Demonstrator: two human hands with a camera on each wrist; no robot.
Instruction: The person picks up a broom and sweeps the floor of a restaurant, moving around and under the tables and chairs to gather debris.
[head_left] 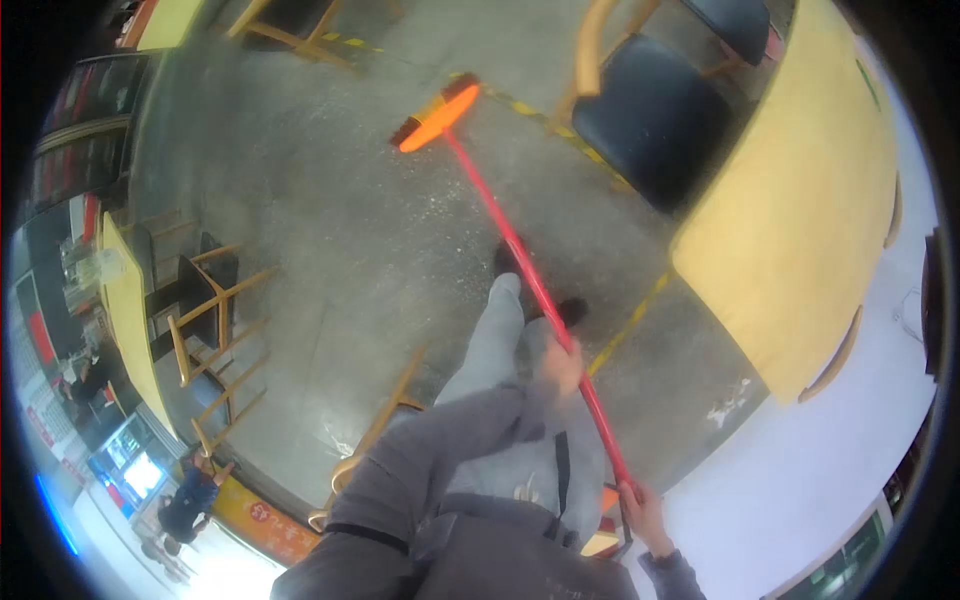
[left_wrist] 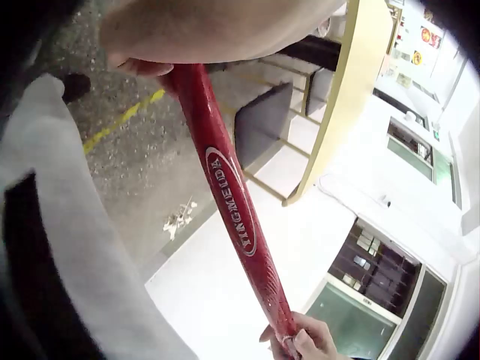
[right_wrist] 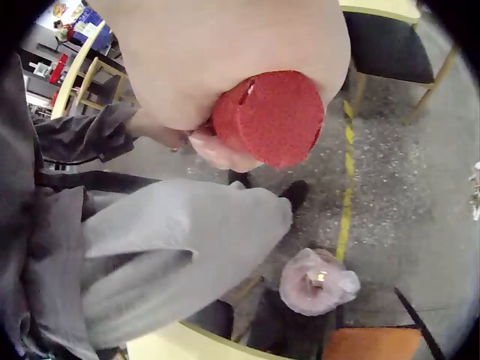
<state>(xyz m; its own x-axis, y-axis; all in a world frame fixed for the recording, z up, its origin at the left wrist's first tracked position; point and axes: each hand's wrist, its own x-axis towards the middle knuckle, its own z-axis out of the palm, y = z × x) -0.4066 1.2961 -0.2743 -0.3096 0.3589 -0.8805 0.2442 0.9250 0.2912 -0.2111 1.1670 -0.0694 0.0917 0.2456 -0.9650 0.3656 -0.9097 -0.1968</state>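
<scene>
A long red handle (head_left: 505, 230) runs from an orange broom head (head_left: 437, 122) on the grey floor up to the person. The left hand (head_left: 560, 368) grips the handle's middle; in the left wrist view its large blurred part (left_wrist: 217, 30) covers the handle (left_wrist: 232, 195) at the top. The right hand (head_left: 645, 515) holds the handle near its upper end, and shows small in the left wrist view (left_wrist: 311, 337). In the right wrist view, the right hand (right_wrist: 225, 67) wraps the round red handle end (right_wrist: 274, 120).
A black-seated chair (head_left: 650, 120) and a pale yellow table (head_left: 800, 200) stand at the right. More chairs (head_left: 215, 310) are at the left. White scraps (head_left: 730, 400) lie on the floor. A bag-lined bin (right_wrist: 319, 283) stands by an orange panel (right_wrist: 371, 343). Someone (head_left: 190, 505) is in the background.
</scene>
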